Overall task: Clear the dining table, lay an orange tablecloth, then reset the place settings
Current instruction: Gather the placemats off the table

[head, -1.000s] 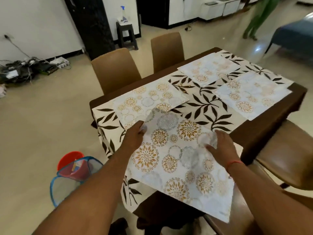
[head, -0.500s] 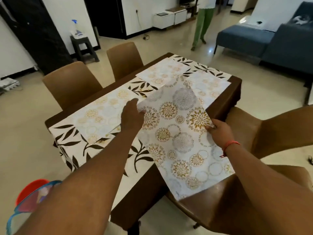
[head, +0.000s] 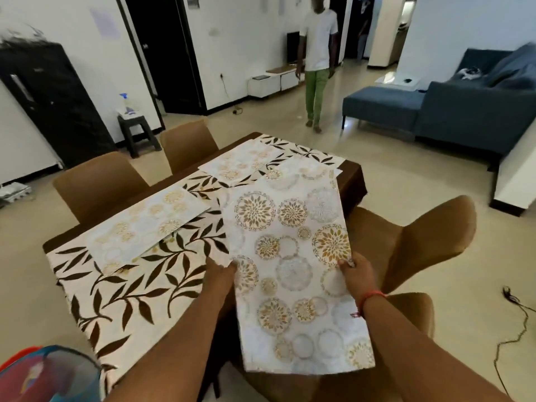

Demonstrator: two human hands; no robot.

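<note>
I hold a white placemat with gold and grey flower circles [head: 293,274] lifted off the table, its near end hanging toward me. My left hand [head: 219,275] grips its left edge and my right hand [head: 355,274] pinches its right edge. The dark wooden dining table [head: 352,181] carries a white cloth with brown leaf print [head: 139,288]. Three more matching placemats lie on it: one at the left [head: 145,224], one at the far middle [head: 240,163] and one at the far right [head: 313,169], partly hidden behind the lifted mat.
Brown chairs stand at the table's left side [head: 95,184], [head: 188,143] and right side [head: 429,239]. A person in green trousers [head: 317,62] stands beyond the table. A blue sofa [head: 464,105] is at the right, a mesh basket [head: 52,375] at the lower left, a cable [head: 516,323] on the floor.
The placemat that lay flat under my hands at the table's near edge has been lifted and turned lengthwise; both hands now hold its side edges. My view has swung right and upward.
</note>
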